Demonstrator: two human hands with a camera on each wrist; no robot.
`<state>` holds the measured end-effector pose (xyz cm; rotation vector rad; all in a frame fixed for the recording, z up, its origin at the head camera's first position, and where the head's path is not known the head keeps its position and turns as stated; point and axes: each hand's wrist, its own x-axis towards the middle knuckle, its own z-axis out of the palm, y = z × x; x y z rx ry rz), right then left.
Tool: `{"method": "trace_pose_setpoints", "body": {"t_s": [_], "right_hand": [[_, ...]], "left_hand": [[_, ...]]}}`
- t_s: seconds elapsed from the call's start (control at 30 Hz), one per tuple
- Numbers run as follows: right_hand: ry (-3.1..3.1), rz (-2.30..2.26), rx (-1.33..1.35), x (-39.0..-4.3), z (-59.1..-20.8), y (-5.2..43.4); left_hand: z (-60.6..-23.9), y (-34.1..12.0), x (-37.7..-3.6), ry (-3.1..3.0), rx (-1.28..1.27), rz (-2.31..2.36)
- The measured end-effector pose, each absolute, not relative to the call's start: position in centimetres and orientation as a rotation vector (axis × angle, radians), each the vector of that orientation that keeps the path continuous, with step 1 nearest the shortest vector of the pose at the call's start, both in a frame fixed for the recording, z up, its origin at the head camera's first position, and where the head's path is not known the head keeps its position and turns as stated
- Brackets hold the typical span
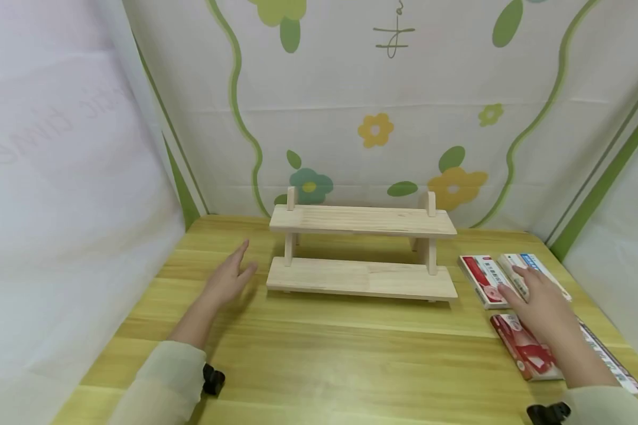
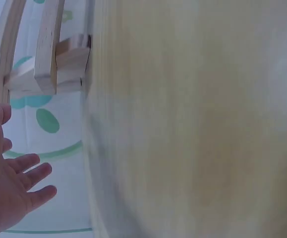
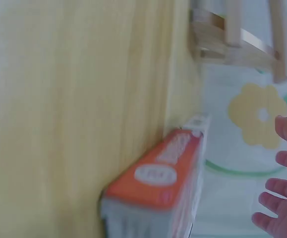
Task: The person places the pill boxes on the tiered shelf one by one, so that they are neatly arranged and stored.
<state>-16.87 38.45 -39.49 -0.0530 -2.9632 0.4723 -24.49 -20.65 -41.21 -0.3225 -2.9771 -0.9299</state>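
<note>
- The red-and-white box lies flat near the desk's right edge, just right of the wooden shelf's lower board, with the blue-and-white box just beside it on the far side and a second red box nearer the desk's front-right corner.
- My right hand hovers over this cluster with fingers spread and nothing in it; my fingertips reach toward the two far boxes (whether they touch a lid I cannot tell). If I come down between the two, I would likely drag both or tip one on edge.
- The boxes sit close together, so a sideways nudge could push the blue-and-white one toward the right edge and off the desk.
- The long flat packet under my forearm lies along the right edge; my sleeve could sweep it over.
- The wooden shelf stands at the middle of the desk toward the back edge, both tiers bare. It looks light, so a bump could shift it.
- My left hand is open, fingers loose and apart, holding nothing, just left of the lower board's end; a careless move there could knock the shelf askew.
</note>
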Motion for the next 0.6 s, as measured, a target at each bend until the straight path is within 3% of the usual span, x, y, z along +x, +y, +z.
{"method": "trace_pose_setpoints", "body": {"t_s": [0.23, 0.6], "right_hand": [[-2.917, 0.552, -0.247, -13.4, -40.1, 40.7], [-2.851, 0.664, -0.558, -10.2, -41.8, 43.4]], "left_hand": [[-42.0, -19.5, -23.1, -2.858, -0.317, -1.379], [-44.1, -17.4, -22.3, -2.771, -0.333, -1.658]]}}
